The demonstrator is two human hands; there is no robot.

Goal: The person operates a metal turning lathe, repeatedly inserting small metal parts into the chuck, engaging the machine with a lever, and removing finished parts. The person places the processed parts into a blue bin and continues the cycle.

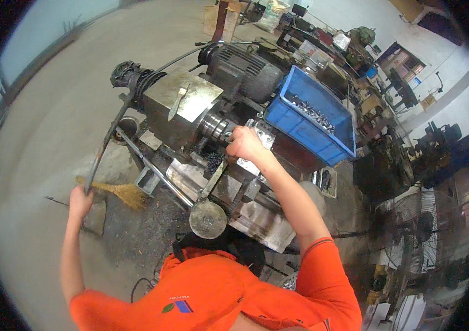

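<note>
Head view: left hand [81,202] wrapped round lower end of long lever [109,139], left of headstock [163,118]. Right hand [247,143] curled at spindle nose [215,126]; whether fingers grip anything, cannot tell. To do well, probably: smooth lever pull, right fingertips clear of spindle face. Lever's long axis slants up-right from left hand; spindle nose points right, slightly down, toward right hand.

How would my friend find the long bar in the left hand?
Start at the big machine in the middle, then look left to the person's left hand. The bar slopes from that hand up toward the machine; unlike the shinier silver rod nearby, it's dull and held.
</note>
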